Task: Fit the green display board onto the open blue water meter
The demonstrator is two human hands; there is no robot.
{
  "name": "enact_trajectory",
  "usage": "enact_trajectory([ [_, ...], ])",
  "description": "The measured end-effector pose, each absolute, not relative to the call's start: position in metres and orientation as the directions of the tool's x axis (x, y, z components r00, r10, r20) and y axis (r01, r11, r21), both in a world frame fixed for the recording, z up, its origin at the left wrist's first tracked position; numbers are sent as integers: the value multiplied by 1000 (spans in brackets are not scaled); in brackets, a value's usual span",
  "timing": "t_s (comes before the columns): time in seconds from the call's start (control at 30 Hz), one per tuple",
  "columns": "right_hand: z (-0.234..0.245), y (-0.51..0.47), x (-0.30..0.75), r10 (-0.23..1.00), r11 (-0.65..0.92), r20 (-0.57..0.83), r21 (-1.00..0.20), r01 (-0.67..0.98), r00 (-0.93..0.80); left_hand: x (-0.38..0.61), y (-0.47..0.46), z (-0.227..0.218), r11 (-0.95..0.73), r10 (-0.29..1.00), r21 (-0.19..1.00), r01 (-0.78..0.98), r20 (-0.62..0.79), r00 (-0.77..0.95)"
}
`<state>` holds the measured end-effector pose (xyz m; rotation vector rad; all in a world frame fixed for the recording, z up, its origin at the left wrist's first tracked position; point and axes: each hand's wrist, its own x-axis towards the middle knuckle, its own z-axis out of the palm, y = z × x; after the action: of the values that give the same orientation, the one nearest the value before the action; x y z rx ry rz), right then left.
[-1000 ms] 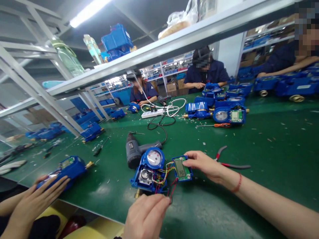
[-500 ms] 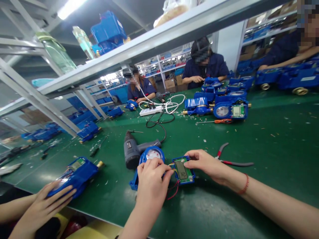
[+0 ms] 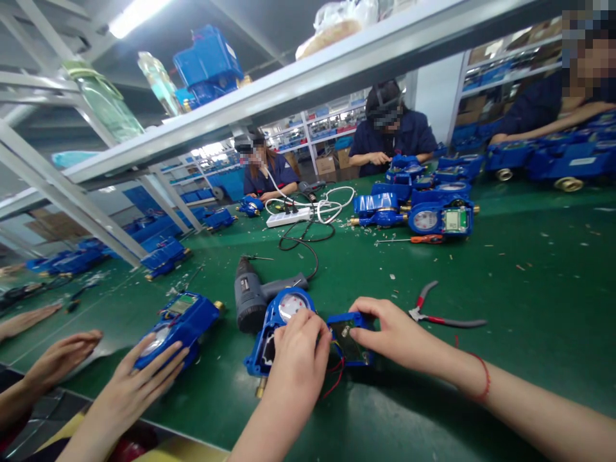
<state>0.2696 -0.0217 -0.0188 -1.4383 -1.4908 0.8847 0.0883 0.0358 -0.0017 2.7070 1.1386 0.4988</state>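
The board has turned, grasped by my right grip; left of it, the meter sits nearer my left grip, whose hold I can't tell.

Left hand hides part of blue meter; grip unclear

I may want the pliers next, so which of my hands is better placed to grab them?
Probably your right hand: the pliers lie close beside it, though it would have to let go of the blue-framed panel first. Your left hand is farther off, over the blue meter.
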Motion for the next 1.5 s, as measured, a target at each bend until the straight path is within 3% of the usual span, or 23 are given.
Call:
enact_trajectory([
  [0.23,-19,-25,269,995,63,95,-877,477,43,77,32,6,-746,665,220,628,297,686],
  [0.47,-37,-14,276,996,-87,-85,-948,308,22,45,46,22,-713,699,338,614,407,587],
  [0.57,-37,-14,276,994,-112,-108,-955,274,30,31,55,21,-780,623,287,555,435,650],
  [0.73,-40,-12,279,991,-131,-130,-958,256,21,25,55,19,-886,462,144,440,338,820],
  [0.97,-56,-9,283,993,-109,-116,-954,278,-10,28,53,11,-882,465,186,433,191,865],
  [1.27,-59,-5,285,997,29,54,-908,418,49,39,49,21,-853,509,143,502,13,861],
  [1.37,-54,-10,281,981,102,169,-867,487,96,41,49,20,-855,507,163,492,64,860],
  [1.5,-33,-22,269,920,241,375,-772,589,115,41,52,15,-810,572,291,509,201,795],
])
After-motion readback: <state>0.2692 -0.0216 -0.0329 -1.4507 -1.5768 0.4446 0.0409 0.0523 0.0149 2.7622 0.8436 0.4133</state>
